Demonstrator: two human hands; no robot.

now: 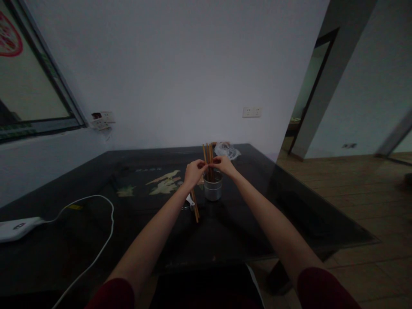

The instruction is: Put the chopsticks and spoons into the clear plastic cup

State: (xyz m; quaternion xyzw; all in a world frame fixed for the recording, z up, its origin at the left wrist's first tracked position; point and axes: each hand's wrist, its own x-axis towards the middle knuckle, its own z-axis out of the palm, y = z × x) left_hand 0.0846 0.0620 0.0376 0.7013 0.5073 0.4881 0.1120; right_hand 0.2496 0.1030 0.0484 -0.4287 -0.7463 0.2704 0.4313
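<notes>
Left of the metal cup (213,192), loose chopsticks (195,210) lie outside it on the dark table (238,238); above its rim, the left hand (194,171), then the right hand (225,165), pinch upright chopsticks (211,151) already standing inside; behind it, rightward, lies a crumpled plastic bag (227,150).

The chopsticks (211,151) are yellowish brown, darker toward the metal cup (213,192), which is silver-grey. The tabletop (238,244) is glossy black, patterned with cream and greenish leaf-like shapes (164,184) and a row of faint pale characters (148,170). The plastic bag (227,151) is translucent whitish; the cable (112,214) is white. Both sleeves (117,294) are dark red. The floor (363,193) is brown with plank lines, the wall (180,81) pale bluish grey.
</notes>
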